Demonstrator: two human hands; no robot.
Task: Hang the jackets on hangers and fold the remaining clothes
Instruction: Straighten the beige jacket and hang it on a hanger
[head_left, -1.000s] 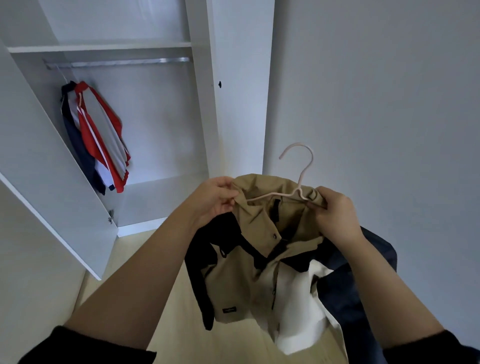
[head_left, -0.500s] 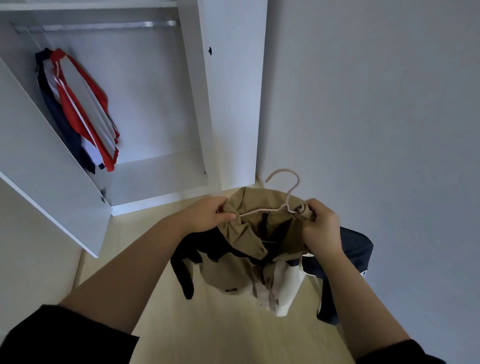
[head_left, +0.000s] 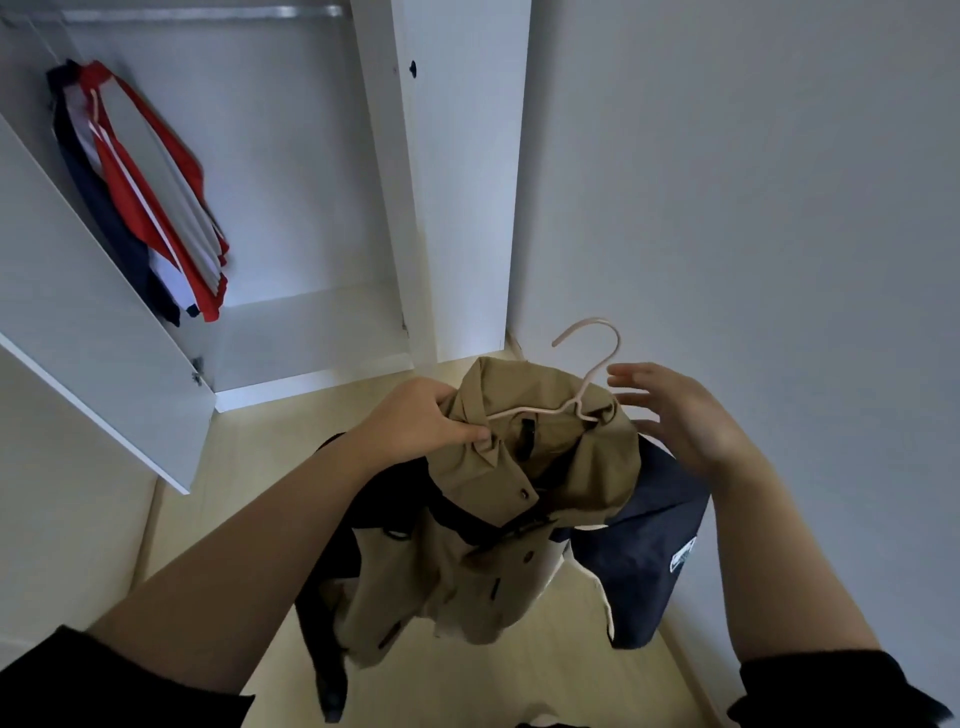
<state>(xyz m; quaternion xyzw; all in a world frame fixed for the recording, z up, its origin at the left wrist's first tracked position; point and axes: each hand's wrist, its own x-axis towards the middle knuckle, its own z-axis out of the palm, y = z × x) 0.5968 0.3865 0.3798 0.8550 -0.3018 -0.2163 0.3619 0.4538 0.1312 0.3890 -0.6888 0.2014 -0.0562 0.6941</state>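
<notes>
Head view: open wardrobe (head_left: 291, 156) holds red-striped jacket (head_left: 156, 208) beyond tan jacket (head_left: 493, 561).

The jacket (head_left: 519, 467) at six o'clock was khaki tan with dark brown buttons, black trim, an off-white lining and a navy panel at four o'clock bearing a small white label (head_left: 681, 553). Its hanger (head_left: 583, 397) was pale pink. At ten o'clock the striped jacket (head_left: 150, 208) ran red, white, grey and navy. The wardrobe (head_left: 457, 182) was white, its rail (head_left: 208, 13) silver, the floor (head_left: 249, 467) pale wood, the wall (head_left: 753, 208) grey-white, and the sleeves (head_left: 104, 686) black.
</notes>
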